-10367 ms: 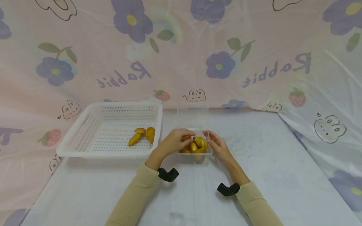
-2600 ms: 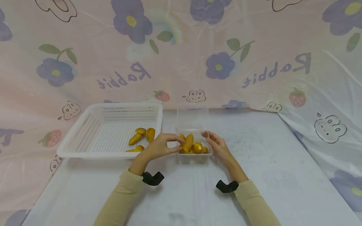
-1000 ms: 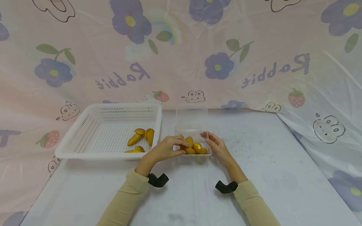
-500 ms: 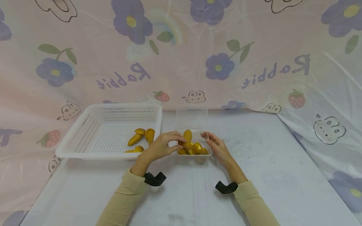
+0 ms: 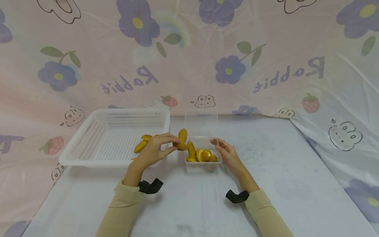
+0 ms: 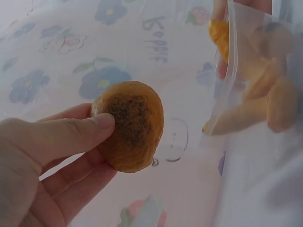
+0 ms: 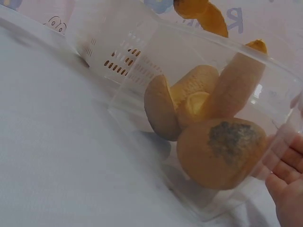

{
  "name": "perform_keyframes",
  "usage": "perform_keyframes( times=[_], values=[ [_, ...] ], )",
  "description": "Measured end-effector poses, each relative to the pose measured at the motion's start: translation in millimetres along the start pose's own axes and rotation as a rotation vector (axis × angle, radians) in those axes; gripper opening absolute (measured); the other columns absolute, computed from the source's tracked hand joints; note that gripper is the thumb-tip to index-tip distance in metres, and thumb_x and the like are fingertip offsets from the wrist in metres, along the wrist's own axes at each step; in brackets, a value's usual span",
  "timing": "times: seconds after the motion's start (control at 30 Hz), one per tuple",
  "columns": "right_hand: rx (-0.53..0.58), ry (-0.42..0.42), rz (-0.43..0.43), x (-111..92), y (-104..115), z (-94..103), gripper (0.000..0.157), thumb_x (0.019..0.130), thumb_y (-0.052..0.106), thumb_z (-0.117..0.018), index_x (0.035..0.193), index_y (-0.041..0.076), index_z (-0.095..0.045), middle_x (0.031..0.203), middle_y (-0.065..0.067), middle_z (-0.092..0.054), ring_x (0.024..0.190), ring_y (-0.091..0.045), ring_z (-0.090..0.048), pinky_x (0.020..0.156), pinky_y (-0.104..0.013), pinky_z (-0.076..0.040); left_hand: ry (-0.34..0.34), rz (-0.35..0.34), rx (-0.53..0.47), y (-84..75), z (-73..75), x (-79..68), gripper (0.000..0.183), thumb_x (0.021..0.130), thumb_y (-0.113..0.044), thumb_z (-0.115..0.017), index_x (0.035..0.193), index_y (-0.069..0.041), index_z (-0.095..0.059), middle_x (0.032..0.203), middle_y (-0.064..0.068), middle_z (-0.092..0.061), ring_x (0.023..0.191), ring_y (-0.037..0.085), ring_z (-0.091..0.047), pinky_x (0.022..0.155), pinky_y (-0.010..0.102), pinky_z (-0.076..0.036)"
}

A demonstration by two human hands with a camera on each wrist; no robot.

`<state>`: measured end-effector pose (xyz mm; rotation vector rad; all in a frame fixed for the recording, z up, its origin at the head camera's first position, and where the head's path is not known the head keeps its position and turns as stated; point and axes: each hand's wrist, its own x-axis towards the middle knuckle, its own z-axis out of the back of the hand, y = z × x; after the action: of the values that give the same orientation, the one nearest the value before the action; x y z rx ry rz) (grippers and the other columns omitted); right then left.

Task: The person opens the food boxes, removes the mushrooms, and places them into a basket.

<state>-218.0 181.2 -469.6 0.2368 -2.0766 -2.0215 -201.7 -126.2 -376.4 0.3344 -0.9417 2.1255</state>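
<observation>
My left hand (image 5: pixel 151 149) pinches a golden-brown mushroom (image 5: pixel 182 135) between thumb and fingers, raised just left of the clear plastic box (image 5: pixel 202 168). In the left wrist view the cap of this mushroom (image 6: pixel 147 118) faces the camera, with a dark patch on it. Inside the box lie several more mushrooms (image 5: pixel 204 155); one (image 7: pixel 236 85) stands with its end up at the rim. My right hand (image 5: pixel 231 156) grips the right wall of the box near its back corner, its fingers partly seen through the plastic.
A white perforated basket (image 5: pixel 112 162) stands at the left, with several mushrooms (image 5: pixel 140 145) in its right part, partly hidden by my left hand. The box's clear lid (image 5: pixel 201 124) stands raised behind it. A patterned curtain (image 5: pixel 183 65) hangs beyond the white table (image 5: pixel 281 174).
My left hand has lifted a mushroom out of the box and moved left with it, toward the basket. The right hand stays at the box wall.
</observation>
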Motion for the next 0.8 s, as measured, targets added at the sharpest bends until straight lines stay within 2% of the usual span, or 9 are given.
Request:
perform_keyframes(
  times=[0.13, 0.3, 0.37, 0.4, 0.57, 0.7, 0.8],
  values=[
    [0.0, 0.005, 0.0, -0.7, -0.3, 0.0, 0.048, 0.102, 0.016, -0.043, 0.145, -0.005, -0.034, 0.153, -0.026, -0.034, 0.149, -0.034, -0.021, 0.126, -0.056, -0.008, -0.058, -0.005, 0.044, 6.4, 8.8, -11.2, 0.027, 0.079, 0.0, -0.075, 0.106, -0.005, -0.072, 0.105, 0.008, -0.073, 0.096, 0.02, -0.068, 0.088, 0.033, -0.058],
    [-0.001, 0.002, 0.003, -1.3, -1.0, 0.2, 0.048, 0.102, 0.016, -0.043, 0.145, -0.004, -0.034, 0.153, -0.026, -0.034, 0.149, -0.034, -0.021, 0.125, -0.057, -0.007, -0.128, -0.003, 0.033, 15.2, 22.5, -22.2, 0.031, 0.075, 0.006, -0.076, 0.105, -0.004, -0.072, 0.103, 0.01, -0.073, 0.098, 0.024, -0.068, 0.089, 0.01, -0.052],
    [-0.006, 0.001, 0.001, -1.2, -1.1, 0.2, 0.048, 0.102, 0.016, -0.043, 0.145, -0.004, -0.034, 0.153, -0.026, -0.034, 0.149, -0.034, -0.021, 0.125, -0.058, -0.007, -0.138, 0.017, 0.032, 18.4, 29.5, -25.1, 0.031, 0.075, 0.007, -0.076, 0.104, -0.003, -0.072, 0.102, 0.011, -0.073, 0.097, 0.024, -0.068, 0.09, 0.008, -0.051],
    [-0.009, 0.003, 0.0, -1.1, -1.1, 0.2, 0.048, 0.102, 0.016, -0.043, 0.145, -0.004, -0.034, 0.153, -0.026, -0.034, 0.149, -0.034, -0.021, 0.125, -0.059, -0.007, -0.139, 0.02, 0.033, 20.3, 33.1, -25.5, 0.03, 0.075, 0.007, -0.076, 0.104, -0.003, -0.072, 0.102, 0.012, -0.073, 0.096, 0.024, -0.068, 0.09, 0.011, -0.054],
    [-0.011, 0.005, 0.0, -0.7, -0.2, 0.0, 0.048, 0.102, 0.017, -0.043, 0.145, -0.003, -0.034, 0.154, -0.026, -0.034, 0.15, -0.035, -0.02, 0.124, -0.06, -0.006, -0.105, 0.053, 0.097, 30.2, 55.3, -24.5, 0.028, 0.076, 0.004, -0.076, 0.103, -0.003, -0.072, 0.103, 0.011, -0.073, 0.096, 0.026, -0.069, 0.087, 0.033, -0.059],
    [-0.016, 0.004, 0.004, -0.3, -0.6, 0.4, 0.048, 0.102, 0.017, -0.043, 0.145, -0.004, -0.034, 0.154, -0.026, -0.034, 0.15, -0.035, -0.02, 0.124, -0.06, -0.007, -0.064, 0.088, 0.116, 37.7, 73.1, -21.0, 0.028, 0.077, 0.006, -0.074, 0.103, -0.001, -0.071, 0.103, 0.015, -0.072, 0.095, 0.03, -0.069, 0.087, 0.025, -0.058],
    [-0.021, 0.002, 0.008, 0.6, -2.0, 0.6, 0.048, 0.102, 0.017, -0.043, 0.145, -0.004, -0.035, 0.153, -0.026, -0.034, 0.149, -0.035, -0.021, 0.124, -0.06, -0.008, -0.013, 0.169, 0.083, 46.6, 85.4, -17.7, 0.027, 0.08, 0.004, -0.072, 0.107, 0.0, -0.07, 0.107, 0.017, -0.071, 0.098, 0.033, -0.068, 0.089, 0.02, -0.057]
  ],
)
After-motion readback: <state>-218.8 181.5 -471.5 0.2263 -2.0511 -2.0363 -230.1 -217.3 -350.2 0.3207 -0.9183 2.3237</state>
